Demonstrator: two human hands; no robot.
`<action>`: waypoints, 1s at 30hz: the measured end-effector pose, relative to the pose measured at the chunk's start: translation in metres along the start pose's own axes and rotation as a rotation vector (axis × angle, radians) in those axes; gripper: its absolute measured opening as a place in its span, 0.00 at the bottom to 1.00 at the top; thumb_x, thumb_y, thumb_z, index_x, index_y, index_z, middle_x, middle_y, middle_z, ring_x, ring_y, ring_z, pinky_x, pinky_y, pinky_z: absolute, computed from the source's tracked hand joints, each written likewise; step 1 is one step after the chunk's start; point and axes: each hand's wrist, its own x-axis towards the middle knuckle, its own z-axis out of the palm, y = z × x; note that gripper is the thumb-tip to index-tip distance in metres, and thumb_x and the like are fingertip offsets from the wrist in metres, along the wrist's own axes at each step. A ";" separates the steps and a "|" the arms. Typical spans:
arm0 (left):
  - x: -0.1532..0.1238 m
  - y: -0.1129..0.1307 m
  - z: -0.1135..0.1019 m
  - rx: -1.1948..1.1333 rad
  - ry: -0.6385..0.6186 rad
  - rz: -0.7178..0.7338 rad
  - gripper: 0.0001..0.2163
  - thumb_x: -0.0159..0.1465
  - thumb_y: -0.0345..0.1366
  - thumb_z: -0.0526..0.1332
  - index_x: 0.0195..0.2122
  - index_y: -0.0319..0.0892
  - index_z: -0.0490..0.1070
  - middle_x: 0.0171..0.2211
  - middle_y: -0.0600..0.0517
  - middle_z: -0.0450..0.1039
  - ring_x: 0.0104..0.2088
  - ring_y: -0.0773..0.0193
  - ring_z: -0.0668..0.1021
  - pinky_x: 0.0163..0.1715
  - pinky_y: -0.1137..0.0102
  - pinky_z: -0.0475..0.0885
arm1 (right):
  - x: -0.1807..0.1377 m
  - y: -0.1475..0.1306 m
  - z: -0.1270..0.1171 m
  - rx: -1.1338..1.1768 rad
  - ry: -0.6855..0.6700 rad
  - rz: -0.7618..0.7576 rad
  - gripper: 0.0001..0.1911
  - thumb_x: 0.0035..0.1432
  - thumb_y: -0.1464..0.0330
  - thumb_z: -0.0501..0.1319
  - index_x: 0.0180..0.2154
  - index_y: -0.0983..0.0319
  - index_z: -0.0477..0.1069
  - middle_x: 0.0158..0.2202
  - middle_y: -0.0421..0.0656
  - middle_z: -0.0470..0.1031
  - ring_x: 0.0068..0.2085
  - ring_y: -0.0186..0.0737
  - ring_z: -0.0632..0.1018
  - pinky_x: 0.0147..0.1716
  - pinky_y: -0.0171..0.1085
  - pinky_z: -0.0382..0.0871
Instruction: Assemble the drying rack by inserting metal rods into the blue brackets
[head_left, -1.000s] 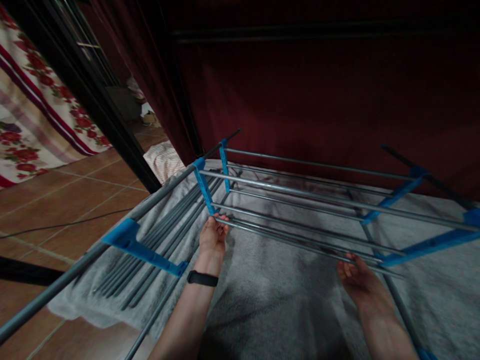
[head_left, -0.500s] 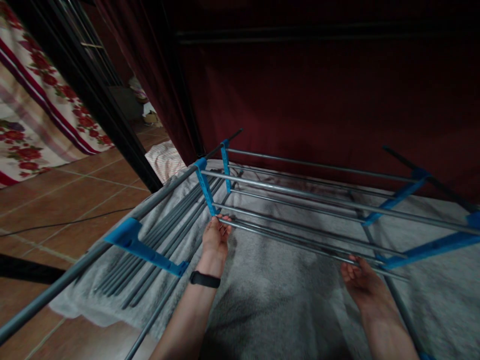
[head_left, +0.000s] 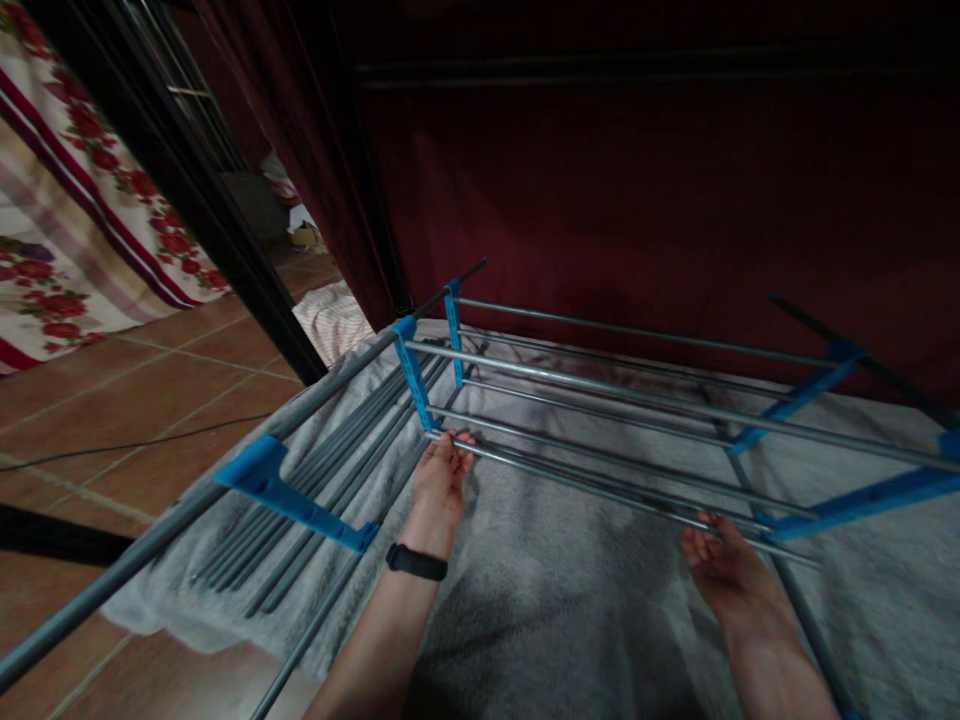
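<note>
A rack of grey metal rods (head_left: 600, 400) joined by blue plastic connectors (head_left: 416, 385) stands over a grey fluffy blanket (head_left: 540, 580). My left hand (head_left: 442, 475), with a black band on the wrist, is curled round the left end of a loose grey rod (head_left: 585, 480) just below a blue connector. My right hand (head_left: 720, 565) grips the same rod near its right end, palm up, next to another blue connector (head_left: 855, 497).
Several spare grey rods (head_left: 315, 510) lie on the blanket at the left under the frame. A dark red curtain (head_left: 637, 200) hangs behind. Terracotta floor tiles (head_left: 150, 400), a black cable and a flowered cloth (head_left: 67, 250) are at the left.
Both hands have shifted slightly to the right with the rod; the left hand now sits a little further from the blue connector's foot.
</note>
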 end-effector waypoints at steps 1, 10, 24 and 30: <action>-0.001 0.000 0.000 0.001 -0.003 0.001 0.07 0.70 0.27 0.56 0.35 0.38 0.72 0.30 0.50 0.78 0.28 0.68 0.81 0.26 0.76 0.76 | 0.000 0.000 0.000 0.004 -0.002 -0.002 0.11 0.65 0.74 0.59 0.29 0.59 0.70 0.27 0.34 0.74 0.26 0.28 0.77 0.28 0.28 0.78; -0.006 -0.006 0.001 0.036 -0.077 -0.039 0.08 0.70 0.29 0.57 0.35 0.37 0.73 0.30 0.48 0.79 0.29 0.68 0.81 0.27 0.76 0.76 | 0.002 0.007 -0.002 -0.017 -0.056 -0.028 0.08 0.63 0.74 0.61 0.31 0.59 0.71 0.27 0.35 0.74 0.27 0.28 0.77 0.30 0.29 0.79; -0.015 -0.023 0.005 0.128 -0.142 -0.205 0.03 0.65 0.24 0.63 0.34 0.36 0.74 0.30 0.45 0.81 0.25 0.69 0.80 0.28 0.75 0.77 | -0.007 0.012 0.002 -0.039 -0.060 0.023 0.08 0.62 0.75 0.60 0.31 0.59 0.71 0.29 0.35 0.75 0.28 0.28 0.79 0.31 0.28 0.79; -0.015 -0.022 0.005 0.145 -0.142 -0.204 0.05 0.64 0.22 0.62 0.35 0.37 0.73 0.31 0.46 0.81 0.26 0.68 0.81 0.30 0.75 0.78 | -0.009 0.009 0.002 -0.053 -0.052 0.059 0.10 0.62 0.78 0.58 0.31 0.60 0.71 0.30 0.36 0.76 0.28 0.28 0.79 0.30 0.28 0.79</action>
